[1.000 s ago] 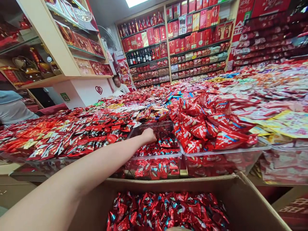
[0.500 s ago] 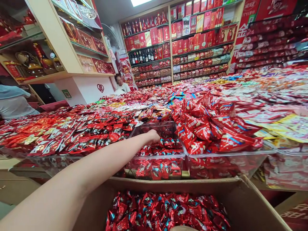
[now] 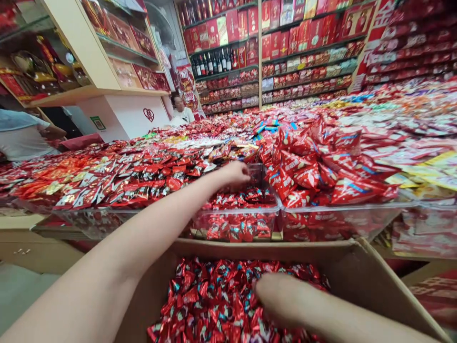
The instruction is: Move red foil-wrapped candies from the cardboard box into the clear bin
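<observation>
My left hand [image 3: 237, 175] hangs over a clear plastic bin [image 3: 235, 209], its fingers loosely bent and a small gap showing between them. No candy is visible in it. Red-wrapped candies [image 3: 239, 226] with blue marks lie inside that bin. Nearer to me, a cardboard box [image 3: 378, 281] holds a heap of similar red candies [image 3: 210, 295]. My right hand [image 3: 274, 290] reaches into this heap, blurred by motion, its fingers pointing down and hidden, so their grip does not show.
Right of the bin stands another bin piled with larger red packets [image 3: 310, 166]. Packaged sweets [image 3: 143, 176] spread to the left. Shelves with bottles and red boxes [image 3: 232, 28] line the back wall. One person [image 3: 182, 114] is behind the display, another [image 3: 21, 133] at far left.
My left hand has risen slightly over the bin and its fist has loosened. My right hand, barely in sight before at the bottom edge, has come forward into the box's candies. The view has tilted down.
</observation>
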Available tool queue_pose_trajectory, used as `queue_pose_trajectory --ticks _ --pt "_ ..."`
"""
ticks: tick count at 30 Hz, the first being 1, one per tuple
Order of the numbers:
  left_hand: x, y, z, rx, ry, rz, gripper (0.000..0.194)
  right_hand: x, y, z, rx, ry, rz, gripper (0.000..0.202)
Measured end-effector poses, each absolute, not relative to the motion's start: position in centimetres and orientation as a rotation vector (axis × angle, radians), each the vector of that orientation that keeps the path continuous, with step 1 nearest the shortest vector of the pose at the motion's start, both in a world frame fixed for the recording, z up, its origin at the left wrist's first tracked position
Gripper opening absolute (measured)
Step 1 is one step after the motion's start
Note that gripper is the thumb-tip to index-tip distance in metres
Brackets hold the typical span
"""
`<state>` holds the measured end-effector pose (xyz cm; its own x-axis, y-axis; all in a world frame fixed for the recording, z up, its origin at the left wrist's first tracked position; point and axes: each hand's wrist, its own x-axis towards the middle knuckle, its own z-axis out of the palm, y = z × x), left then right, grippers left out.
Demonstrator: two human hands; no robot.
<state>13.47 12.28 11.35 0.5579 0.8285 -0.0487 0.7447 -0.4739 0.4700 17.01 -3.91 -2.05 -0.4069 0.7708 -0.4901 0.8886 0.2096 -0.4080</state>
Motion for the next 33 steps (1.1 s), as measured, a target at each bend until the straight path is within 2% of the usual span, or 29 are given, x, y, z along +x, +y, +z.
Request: queue_pose_trajectory --ticks 3,5,7,9,12,15,18,21,25,30,33 --pt "12.2 10.4 12.0 2.419 1.123 0.359 0.022 19.1 -3.0 -2.6 1.684 2.265 -0.854 0.022" --pt "10.0 7.6 12.1 2.607 0.873 0.696 0.023 19.9 -2.4 -3.4 1.714 2.261 -0.845 0.026" --pt "7.2 4.3 11.3 2.703 0.674 0.793 0.021 20.0 -2.1 -4.3 1.724 2.269 -0.860 0.030" --pt "4.6 1.4 9.2 2.865 0.325 0.571 0.019 19.9 -2.1 -5.1 1.731 2.284 -0.882 0.035" --pt "2.1 -0.7 4.6 2.925 0.253 0.057 0.023 19.4 -2.2 -5.7 1.768 2.282 -0.913 0.050" --pt "1.0 -0.4 0.5 2.705 0.479 0.034 0.024 19.0 -2.5 -5.9 1.830 2.236 -0.951 0.054" --pt "0.4 0.4 -2.2 2.375 0.734 0.063 0.024 18.6 -2.7 -5.7 1.856 2.218 -1.035 0.036" --pt "0.2 0.5 -3.6 2.125 0.852 0.056 0.027 18.4 -2.7 -5.4 1.825 2.255 -1.233 0.020" --pt "0.5 -0.2 -4.2 1.874 0.802 0.046 0.038 18.1 -2.7 -4.5 1.787 2.282 -1.583 0.018" --pt "1.1 -0.6 -3.7 1.424 0.768 0.048 0.028 17.9 -3.2 -3.0 1.780 1.934 -2.448 0.016" --pt "1.1 -0.7 -3.4 1.320 0.825 0.078 0.026 17.8 -3.5 -2.3 1.825 1.854 -2.536 0.017"
